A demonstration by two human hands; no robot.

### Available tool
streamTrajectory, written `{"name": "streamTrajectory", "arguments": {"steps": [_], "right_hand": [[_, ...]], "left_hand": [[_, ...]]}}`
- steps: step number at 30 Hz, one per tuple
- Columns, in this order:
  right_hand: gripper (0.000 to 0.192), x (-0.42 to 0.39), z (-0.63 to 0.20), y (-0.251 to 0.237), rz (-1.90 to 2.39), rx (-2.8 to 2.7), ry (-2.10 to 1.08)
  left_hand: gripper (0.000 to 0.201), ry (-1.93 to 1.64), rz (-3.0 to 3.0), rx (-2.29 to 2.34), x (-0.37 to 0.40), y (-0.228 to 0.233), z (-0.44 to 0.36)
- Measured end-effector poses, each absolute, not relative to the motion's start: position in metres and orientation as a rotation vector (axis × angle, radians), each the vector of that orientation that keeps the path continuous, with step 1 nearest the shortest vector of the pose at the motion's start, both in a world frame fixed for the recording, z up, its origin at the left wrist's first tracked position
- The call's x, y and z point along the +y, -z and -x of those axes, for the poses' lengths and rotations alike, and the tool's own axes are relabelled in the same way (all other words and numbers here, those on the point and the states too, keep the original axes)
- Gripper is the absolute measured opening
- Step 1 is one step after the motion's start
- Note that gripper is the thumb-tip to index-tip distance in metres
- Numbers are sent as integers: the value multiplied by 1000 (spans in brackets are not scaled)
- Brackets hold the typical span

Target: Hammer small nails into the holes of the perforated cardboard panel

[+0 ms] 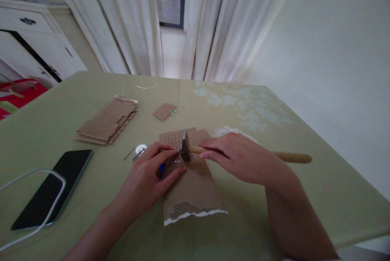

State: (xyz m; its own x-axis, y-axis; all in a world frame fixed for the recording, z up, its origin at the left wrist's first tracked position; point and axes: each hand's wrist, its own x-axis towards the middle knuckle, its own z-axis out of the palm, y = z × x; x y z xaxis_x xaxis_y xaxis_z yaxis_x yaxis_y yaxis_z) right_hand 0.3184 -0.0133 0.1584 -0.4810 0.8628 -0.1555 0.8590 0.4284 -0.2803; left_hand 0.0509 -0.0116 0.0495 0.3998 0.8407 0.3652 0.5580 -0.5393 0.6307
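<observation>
Holding, in the head view, a wooden-handled hammer [185, 146] in our right hand [240, 157], fingers wrapped shut around the handle close behind the metal head, which sits low over the cardboard sheet [190, 179] at the middle of the green table [304, 163]. Our left hand [146, 175] pinches closed on a small blue-handled tool [161, 169], its point hidden near a row of punched holes, fingertips just beside the hammer head. Risk, as we judge it: a blow landing off the tool could catch those left fingertips, because they lie so near the strike point; the choked-up grip limits swing but also aim; the sheet, pinned only by our left hand, could skid on the smooth cloth. Also entered: a stack of punched cardboard pieces [106, 122] to the left, a small cardboard scrap [164, 111] behind, a small white round item [140, 148] with thin metal pins beside it, a black phone [53, 188] with a white cable [36, 179] across it. Containers: none in view that we can tell, so no contents to list.
</observation>
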Motion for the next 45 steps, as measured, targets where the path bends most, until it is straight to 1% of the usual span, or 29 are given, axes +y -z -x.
{"name": "streamTrajectory", "arguments": {"steps": [8, 12, 15, 16, 18, 20, 21, 23, 26, 30, 33, 36, 38, 40, 43, 45], "right_hand": [[34, -17, -315, -158, 1602, -2645, -460], [33, -17, -315, -160, 1625, -2660, -474], [32, -17, -316, -160, 1625, -2646, -494], [32, -17, -316, -160, 1624, -2637, -505], [32, -17, -316, -160, 1628, -2619, -522], [31, -17, -316, -161, 1631, -2619, -531], [31, -17, -316, -161, 1633, -2619, -529], [30, -17, -316, -161, 1642, -2612, -535], [31, -17, -317, -160, 1655, -2602, -537], [31, -17, -317, -161, 1632, -2625, -504], [30, -16, -316, -160, 1628, -2621, -515], [30, -15, -316, -159, 1603, -2639, -506], [31, -14, -318, -161, 1585, -2642, -497], [32, -14, -324, -166, 1556, -2623, -505], [34, -13, -336, -176, 1519, -2545, -565], [35, -13, -343, -180, 1528, -2500, -596]], "left_hand": [[28, -950, -2304, 1196, -16, -48, -53], [27, -956, -2218, 1199, -10, -55, -48], [30, -936, -2125, 1418, 6, -57, -26], [32, -883, -2137, 1561, 13, -55, -16], [34, -594, -2199, 1867, 26, -49, 4], [35, -267, -2214, 2032, 35, -41, 20], [34, -171, -2202, 2067, 38, -36, 26], [32, -101, -2172, 2083, 41, -28, 32], [33, -111, -2177, 2061, 41, -21, 31], [33, -214, -2213, 2032, 40, -21, 23], [33, -368, -2199, 2025, 39, -32, 11], [36, -658, -2164, 1879, 32, -54, -12], [32, -970, -2027, 1595, 23, -70, -31], [26, -1101, -1880, 1478, 14, -80, -49], [23, -1221, -1753, 1465, 4, -80, -67], [22, -1232, -1738, 1443, 0, -72, -72]]}}
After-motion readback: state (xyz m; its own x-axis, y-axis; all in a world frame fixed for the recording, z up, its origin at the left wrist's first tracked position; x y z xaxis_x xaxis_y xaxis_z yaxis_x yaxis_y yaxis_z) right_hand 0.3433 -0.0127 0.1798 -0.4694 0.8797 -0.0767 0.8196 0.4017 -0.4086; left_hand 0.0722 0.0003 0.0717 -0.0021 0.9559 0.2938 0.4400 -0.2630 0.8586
